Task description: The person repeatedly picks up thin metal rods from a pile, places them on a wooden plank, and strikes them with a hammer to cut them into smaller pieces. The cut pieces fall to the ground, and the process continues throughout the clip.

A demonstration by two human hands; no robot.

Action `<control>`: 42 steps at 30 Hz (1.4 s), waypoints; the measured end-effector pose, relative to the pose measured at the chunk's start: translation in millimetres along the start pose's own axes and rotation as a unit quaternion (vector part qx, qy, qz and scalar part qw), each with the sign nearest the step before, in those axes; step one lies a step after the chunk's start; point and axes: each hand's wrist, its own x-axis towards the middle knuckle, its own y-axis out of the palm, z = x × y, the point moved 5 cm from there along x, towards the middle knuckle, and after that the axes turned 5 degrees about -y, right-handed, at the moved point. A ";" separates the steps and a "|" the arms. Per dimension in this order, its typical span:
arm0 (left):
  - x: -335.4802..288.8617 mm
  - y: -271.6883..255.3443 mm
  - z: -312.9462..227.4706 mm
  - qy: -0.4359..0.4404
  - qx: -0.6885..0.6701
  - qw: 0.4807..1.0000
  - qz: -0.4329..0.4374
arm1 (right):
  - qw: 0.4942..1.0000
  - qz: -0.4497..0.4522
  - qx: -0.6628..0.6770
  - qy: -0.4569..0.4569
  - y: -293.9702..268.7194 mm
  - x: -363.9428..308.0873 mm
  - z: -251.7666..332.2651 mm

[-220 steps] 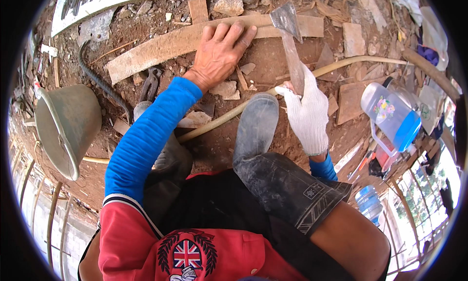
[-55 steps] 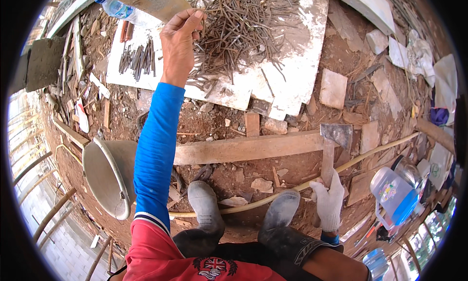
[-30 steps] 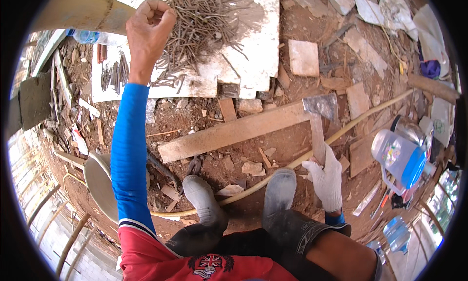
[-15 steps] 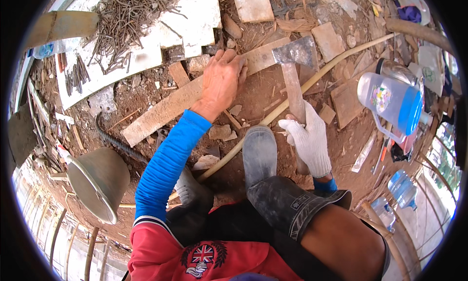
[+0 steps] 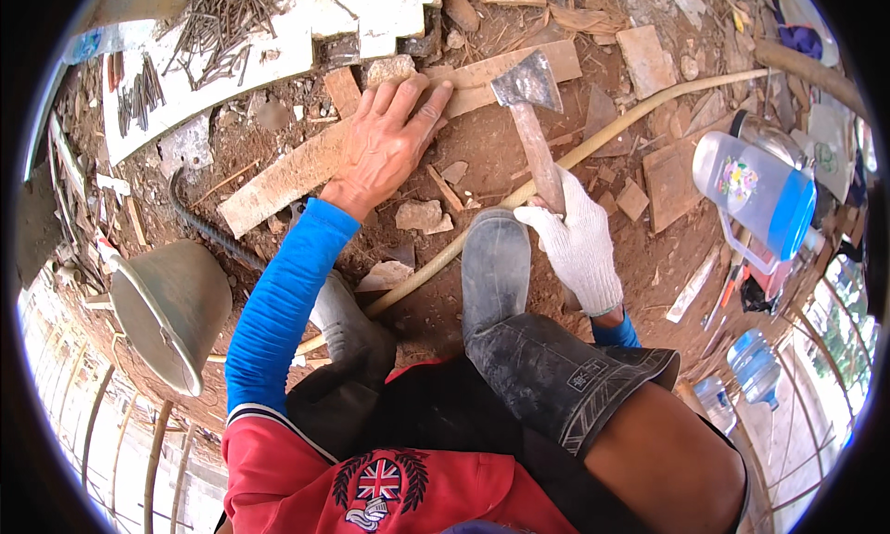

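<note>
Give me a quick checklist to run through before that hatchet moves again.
1. Right hand, gloved, closed on the hatchet handle: ok.
2. Left hand flat on the plank, pinning it: ok.
3. Left fingers apart from the hatchet head: not ok, they lie close beside it and are bare.
4. Boot away from the blade: ok, it sits below the handle.
5. Hose out of the way: not ok, it runs under the handle.
6. A nail under the left hand: cannot tell.
</note>
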 end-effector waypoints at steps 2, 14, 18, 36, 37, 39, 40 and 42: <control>-0.9 4.1 0.8 0.018 0.030 0.999 0.003 | 1.000 -0.003 -0.018 -0.025 4.6 1.8 2.8; -4.0 14.2 -4.0 0.049 0.114 0.992 0.016 | 0.980 -0.050 -0.136 -0.140 14.7 9.9 25.5; -3.7 19.2 -5.3 0.058 0.155 0.986 0.027 | 0.978 -0.044 -0.172 -0.113 18.2 16.7 17.7; -2.5 14.5 -8.3 0.078 0.186 0.979 0.032 | 0.955 -0.043 -0.272 -0.109 22.3 21.4 29.5; -0.8 14.2 -9.7 0.075 0.170 0.982 0.031 | 0.953 -0.049 -0.274 -0.118 20.1 20.7 28.3; -5.9 16.9 -10.9 0.063 0.145 0.987 0.039 | 0.952 -0.049 -0.270 -0.138 20.6 20.3 30.9; -2.1 17.9 -5.8 0.058 0.129 0.990 0.022 | 0.971 -0.052 -0.200 -0.123 17.6 22.2 31.5; -4.3 19.3 -4.2 0.061 0.130 0.989 0.014 | 0.974 -0.060 -0.172 -0.136 13.8 19.9 36.2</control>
